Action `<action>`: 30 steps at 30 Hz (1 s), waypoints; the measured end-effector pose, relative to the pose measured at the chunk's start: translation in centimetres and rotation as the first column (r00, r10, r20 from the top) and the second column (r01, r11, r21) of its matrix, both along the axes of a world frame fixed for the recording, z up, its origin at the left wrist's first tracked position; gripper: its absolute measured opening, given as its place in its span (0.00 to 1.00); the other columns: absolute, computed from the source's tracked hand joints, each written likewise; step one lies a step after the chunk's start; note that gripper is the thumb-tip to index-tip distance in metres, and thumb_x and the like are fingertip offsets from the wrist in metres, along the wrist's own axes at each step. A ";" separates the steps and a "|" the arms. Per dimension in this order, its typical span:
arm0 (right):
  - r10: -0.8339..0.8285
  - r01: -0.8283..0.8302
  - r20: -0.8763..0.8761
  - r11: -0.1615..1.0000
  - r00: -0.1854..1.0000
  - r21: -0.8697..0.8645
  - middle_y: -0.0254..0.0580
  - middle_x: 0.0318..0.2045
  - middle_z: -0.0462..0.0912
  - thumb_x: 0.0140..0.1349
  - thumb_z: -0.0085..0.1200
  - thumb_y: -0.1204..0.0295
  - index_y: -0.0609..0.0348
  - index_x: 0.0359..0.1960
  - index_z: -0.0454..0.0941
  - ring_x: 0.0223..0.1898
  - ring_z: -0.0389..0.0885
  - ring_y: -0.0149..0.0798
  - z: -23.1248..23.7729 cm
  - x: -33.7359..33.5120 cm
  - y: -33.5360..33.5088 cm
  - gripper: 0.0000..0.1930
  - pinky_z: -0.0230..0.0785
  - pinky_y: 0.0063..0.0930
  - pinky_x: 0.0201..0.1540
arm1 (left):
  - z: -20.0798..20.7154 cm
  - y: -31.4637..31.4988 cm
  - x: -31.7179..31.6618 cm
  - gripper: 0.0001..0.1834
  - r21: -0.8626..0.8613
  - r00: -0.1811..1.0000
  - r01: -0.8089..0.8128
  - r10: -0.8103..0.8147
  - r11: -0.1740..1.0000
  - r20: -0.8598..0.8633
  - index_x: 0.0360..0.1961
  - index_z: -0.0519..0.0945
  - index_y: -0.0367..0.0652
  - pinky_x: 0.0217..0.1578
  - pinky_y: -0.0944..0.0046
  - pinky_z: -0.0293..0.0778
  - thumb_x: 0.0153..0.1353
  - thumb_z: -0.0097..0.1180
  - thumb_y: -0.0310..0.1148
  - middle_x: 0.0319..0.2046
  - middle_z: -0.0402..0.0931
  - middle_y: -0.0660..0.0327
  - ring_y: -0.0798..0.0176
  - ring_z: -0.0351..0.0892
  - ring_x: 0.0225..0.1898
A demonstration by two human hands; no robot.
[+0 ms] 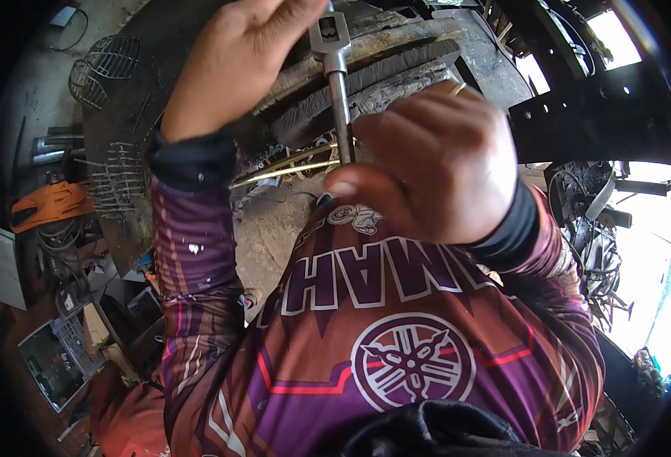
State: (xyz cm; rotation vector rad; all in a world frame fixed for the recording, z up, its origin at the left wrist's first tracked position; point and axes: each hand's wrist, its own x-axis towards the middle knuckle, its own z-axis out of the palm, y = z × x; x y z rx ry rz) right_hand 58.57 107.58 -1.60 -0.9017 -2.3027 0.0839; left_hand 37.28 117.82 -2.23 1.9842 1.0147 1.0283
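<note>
A steel tap wrench [339, 107] stretches down from the top edge of the view, its slotted middle body near the top and one round handle pointing towards me. My right hand [446, 164], slightly blurred and with a ring on one finger, is closed at the near end of this handle. Its thumb lies over the handle's tip, and the curled fingers are mostly hidden beneath the hand. Up at the left, my left hand [236, 61] reaches beside the wrench's body. The top edge cuts off part of its fingers, so their grip does not show.
Dark, rough bars [381, 68] lie on the worktable beneath the wrench. Wire cages [110, 68] and a wire grid [118, 179] are at the left, near an orange bag [53, 204]. A black drilled beam [594, 110] stands at the right, above tangled cables [598, 251].
</note>
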 end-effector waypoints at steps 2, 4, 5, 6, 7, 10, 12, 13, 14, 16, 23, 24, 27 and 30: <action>0.065 -0.072 -0.082 0.994 0.994 -0.079 0.40 0.19 0.79 0.65 0.65 0.55 0.63 0.31 0.82 0.18 0.79 0.39 0.5 1.8 1.7 0.20 0.70 0.32 0.23 | 0.9 -2.4 0.3 0.37 0.061 0.970 -0.083 0.095 0.995 -0.225 0.60 0.79 0.33 0.58 0.62 0.71 0.71 0.53 0.60 0.53 0.83 0.53 0.62 0.79 0.58; -0.138 0.106 -0.162 0.976 0.977 -0.190 0.45 0.27 0.80 0.64 0.62 0.64 0.63 0.38 0.81 0.25 0.81 0.42 1.1 3.4 3.6 0.13 0.73 0.33 0.30 | 0.9 -4.9 1.3 0.36 0.402 0.987 -0.004 0.068 0.916 -0.146 0.61 0.79 0.37 0.57 0.57 0.73 0.65 0.63 0.58 0.52 0.83 0.51 0.54 0.79 0.59; -0.157 0.131 -0.148 0.976 0.976 -0.174 0.48 0.35 0.80 0.62 0.60 0.69 0.63 0.45 0.80 0.33 0.82 0.44 1.2 4.0 6.6 0.13 0.75 0.35 0.37 | 1.1 -7.0 1.5 0.31 0.478 0.970 0.032 0.088 0.878 -0.227 0.58 0.82 0.41 0.59 0.55 0.71 0.65 0.64 0.56 0.52 0.83 0.53 0.54 0.79 0.59; -0.127 0.114 -0.108 0.987 0.986 -0.117 0.51 0.43 0.81 0.59 0.58 0.74 0.62 0.53 0.78 0.40 0.83 0.46 1.0 4.2 9.6 0.19 0.78 0.36 0.43 | 1.0 -8.7 1.8 0.27 0.552 0.948 0.077 0.110 0.830 -0.299 0.55 0.84 0.45 0.62 0.53 0.68 0.64 0.65 0.54 0.52 0.84 0.55 0.53 0.79 0.60; -0.064 0.063 -0.056 0.998 0.996 -0.014 0.53 0.51 0.82 0.57 0.56 0.79 0.62 0.61 0.77 0.47 0.85 0.48 0.9 4.0 11.8 0.26 0.81 0.38 0.49 | 0.4 -9.8 2.3 0.24 0.561 0.937 0.076 0.134 0.825 -0.323 0.52 0.86 0.49 0.65 0.51 0.64 0.63 0.66 0.53 0.52 0.84 0.57 0.53 0.78 0.61; 0.106 -0.120 0.061 0.931 0.993 0.346 0.52 0.56 0.80 0.55 0.57 0.77 0.58 0.59 0.79 0.60 0.77 0.55 -1.3 1.6 16.5 0.26 0.75 0.45 0.60 | -2.0 -11.5 2.2 0.17 0.541 0.891 0.012 0.236 0.841 -0.388 0.47 0.88 0.55 0.70 0.50 0.52 0.60 0.68 0.49 0.53 0.85 0.64 0.56 0.75 0.65; 0.247 -0.304 0.189 0.866 0.950 0.396 0.52 0.52 0.82 0.55 0.59 0.73 0.58 0.54 0.82 0.55 0.80 0.54 -2.2 1.1 18.1 0.21 0.76 0.46 0.56 | -3.3 -11.1 1.4 0.18 0.632 0.879 -0.024 0.318 0.774 -0.356 0.48 0.88 0.55 0.70 0.51 0.53 0.59 0.69 0.47 0.55 0.84 0.64 0.55 0.75 0.65; 0.253 -0.310 0.189 0.866 0.949 0.393 0.52 0.52 0.82 0.55 0.59 0.73 0.58 0.54 0.82 0.55 0.80 0.54 -2.1 1.2 18.0 0.21 0.76 0.46 0.56 | -3.4 -11.2 1.3 0.15 0.619 0.895 -0.030 0.297 0.785 -0.333 0.48 0.88 0.53 0.70 0.51 0.55 0.63 0.67 0.45 0.56 0.84 0.61 0.54 0.75 0.65; 0.226 -0.267 0.184 0.934 0.956 0.236 0.52 0.49 0.82 0.55 0.59 0.72 0.59 0.51 0.83 0.53 0.81 0.53 -1.8 1.5 17.8 0.20 0.76 0.46 0.55 | -3.5 -11.1 1.0 0.15 0.617 0.894 -0.035 0.301 0.786 -0.332 0.48 0.88 0.53 0.70 0.51 0.55 0.63 0.67 0.45 0.56 0.84 0.61 0.54 0.75 0.65; 0.214 -0.230 0.185 0.971 0.959 0.070 0.52 0.46 0.83 0.56 0.60 0.72 0.60 0.49 0.83 0.50 0.82 0.53 -1.6 2.4 17.0 0.18 0.77 0.46 0.53 | -3.8 -10.9 0.0 0.14 0.553 0.948 -0.110 0.255 0.826 -0.191 0.47 0.88 0.54 0.71 0.54 0.49 0.63 0.66 0.45 0.55 0.85 0.63 0.54 0.74 0.66; -0.021 0.011 0.135 0.998 0.991 0.069 0.48 0.32 0.82 0.63 0.62 0.68 0.64 0.47 0.83 0.30 0.83 0.47 -0.1 5.9 8.3 0.14 0.76 0.37 0.36 | -5.6 -5.4 -3.9 0.13 0.417 0.954 -0.294 0.291 0.860 0.072 0.47 0.86 0.42 0.62 0.55 0.73 0.73 0.56 0.38 0.50 0.86 0.55 0.53 0.80 0.61; -0.020 0.017 0.027 0.993 0.999 0.114 0.44 0.23 0.81 0.66 0.64 0.65 0.65 0.44 0.84 0.23 0.81 0.42 -0.5 5.9 7.3 0.14 0.71 0.32 0.28 | -4.7 -4.9 -3.2 0.12 0.314 0.925 -0.378 0.364 0.871 0.106 0.45 0.85 0.40 0.59 0.59 0.74 0.74 0.56 0.36 0.49 0.86 0.55 0.56 0.83 0.56; -0.121 0.121 -0.008 0.985 0.993 0.123 0.42 0.24 0.82 0.63 0.65 0.61 0.55 0.37 0.85 0.22 0.82 0.47 -1.5 5.4 4.8 0.11 0.74 0.39 0.25 | -5.4 0.2 -3.8 0.12 0.175 0.935 -0.313 0.270 0.934 0.228 0.45 0.85 0.38 0.52 0.61 0.77 0.73 0.57 0.37 0.43 0.87 0.56 0.56 0.86 0.47; -0.122 0.122 0.058 0.993 0.991 0.003 0.45 0.26 0.82 0.63 0.66 0.64 0.66 0.49 0.83 0.24 0.81 0.42 -1.0 4.2 1.7 0.19 0.72 0.35 0.30 | -5.2 3.8 -3.6 0.19 0.171 0.977 -0.210 0.200 0.963 0.072 0.55 0.81 0.34 0.60 0.61 0.71 0.77 0.50 0.39 0.52 0.84 0.54 0.60 0.82 0.55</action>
